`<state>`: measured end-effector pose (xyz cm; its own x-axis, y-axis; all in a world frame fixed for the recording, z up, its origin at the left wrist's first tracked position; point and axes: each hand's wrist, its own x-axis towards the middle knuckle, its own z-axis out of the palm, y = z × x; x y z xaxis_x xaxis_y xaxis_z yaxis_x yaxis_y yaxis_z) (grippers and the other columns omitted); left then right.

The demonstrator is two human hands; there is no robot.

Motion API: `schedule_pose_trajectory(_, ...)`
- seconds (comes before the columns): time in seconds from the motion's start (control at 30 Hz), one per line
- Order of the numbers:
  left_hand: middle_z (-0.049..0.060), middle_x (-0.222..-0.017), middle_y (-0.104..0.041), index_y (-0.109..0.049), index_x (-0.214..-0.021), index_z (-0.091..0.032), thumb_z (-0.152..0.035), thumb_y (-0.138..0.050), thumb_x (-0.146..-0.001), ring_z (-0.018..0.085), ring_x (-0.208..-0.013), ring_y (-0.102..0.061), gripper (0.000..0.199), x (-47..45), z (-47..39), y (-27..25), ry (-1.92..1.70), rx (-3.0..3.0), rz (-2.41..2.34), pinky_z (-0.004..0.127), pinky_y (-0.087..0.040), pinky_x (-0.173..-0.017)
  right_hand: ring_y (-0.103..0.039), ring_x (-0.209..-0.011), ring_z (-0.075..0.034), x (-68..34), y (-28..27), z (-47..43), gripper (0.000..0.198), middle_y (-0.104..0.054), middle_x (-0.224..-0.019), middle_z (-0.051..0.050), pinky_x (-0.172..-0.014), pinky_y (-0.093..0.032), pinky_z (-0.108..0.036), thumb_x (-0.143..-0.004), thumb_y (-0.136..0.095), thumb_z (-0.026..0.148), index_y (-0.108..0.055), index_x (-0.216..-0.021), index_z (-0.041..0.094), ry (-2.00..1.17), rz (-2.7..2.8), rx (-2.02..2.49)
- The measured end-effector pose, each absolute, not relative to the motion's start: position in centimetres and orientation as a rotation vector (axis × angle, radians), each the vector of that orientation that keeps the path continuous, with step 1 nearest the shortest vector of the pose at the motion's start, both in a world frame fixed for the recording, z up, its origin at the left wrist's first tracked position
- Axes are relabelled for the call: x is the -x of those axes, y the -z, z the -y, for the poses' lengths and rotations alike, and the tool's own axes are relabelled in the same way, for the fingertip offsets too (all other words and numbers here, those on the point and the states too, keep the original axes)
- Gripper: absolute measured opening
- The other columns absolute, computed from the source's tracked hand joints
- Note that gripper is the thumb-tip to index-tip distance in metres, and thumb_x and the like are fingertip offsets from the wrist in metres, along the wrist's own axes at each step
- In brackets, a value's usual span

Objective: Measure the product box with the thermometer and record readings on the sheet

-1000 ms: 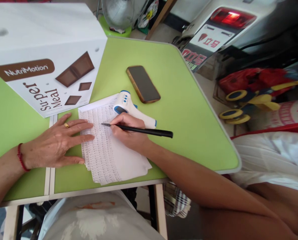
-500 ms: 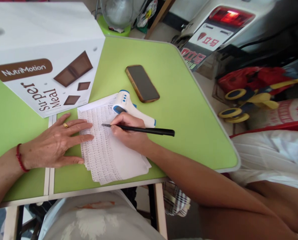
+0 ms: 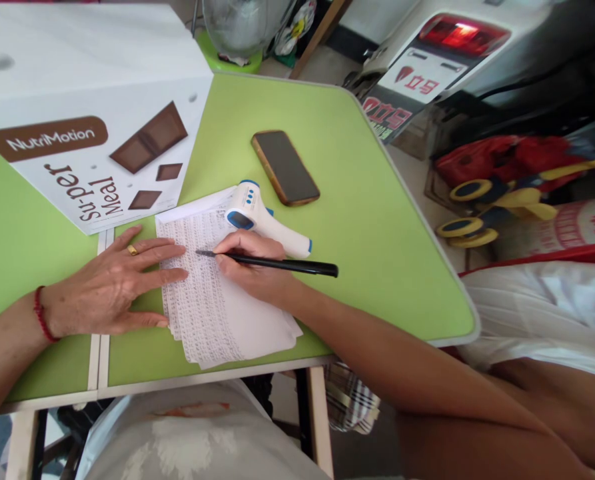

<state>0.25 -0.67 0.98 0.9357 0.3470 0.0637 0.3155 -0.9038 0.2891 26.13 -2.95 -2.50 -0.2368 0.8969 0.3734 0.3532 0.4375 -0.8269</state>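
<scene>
My right hand point(image 3: 252, 267) pinches a black pen point(image 3: 297, 265), its tip at the handwritten lines on a stack of paper sheets point(image 3: 257, 333). Dense rows of small writing cover the left part of the top sheet; its lower right part is blank. My left hand point(image 3: 112, 283) lies flat with fingers spread, fingertips resting on the sheets' left edge. A gold ring and a red bracelet are on it. Just beyond my right hand, a white and blue infrared thermometer point(image 3: 264, 220) lies across the paper's upper right corner.
A phone point(image 3: 286, 167) lies farther back on the green folding table point(image 3: 377, 253). A large white NutriMotion box point(image 3: 142, 150) stands at the left. Past the table's right edge are a scooter's rear point(image 3: 427, 73) and a yellow and blue toy point(image 3: 502, 200). A fan point(image 3: 234, 27) stands behind.
My right hand and the pen have shifted slightly left and a little down across the paper. My left hand stays in place.
</scene>
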Motion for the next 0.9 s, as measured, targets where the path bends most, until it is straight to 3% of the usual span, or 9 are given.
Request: schedule_pose_trajectory(0.9, 0.017, -0.149, -0.042, -0.047, -0.136, -0.019, -0.055, -0.047, -0.097, 0.032, -0.139, -0.038, 0.053, -0.17, 0.71, -1.0, -0.153, -2.823, -0.497, 0.06, -0.02, -0.112, -0.051, -0.053, -0.008, -26.08, 2.34, 2.87, 0.008, -0.059, -0.059, 0.004, -0.05, -0.042, -0.023, -0.074, -0.055, 0.014, -0.057, -0.068, 0.019, -0.775, 1.754, 1.125)
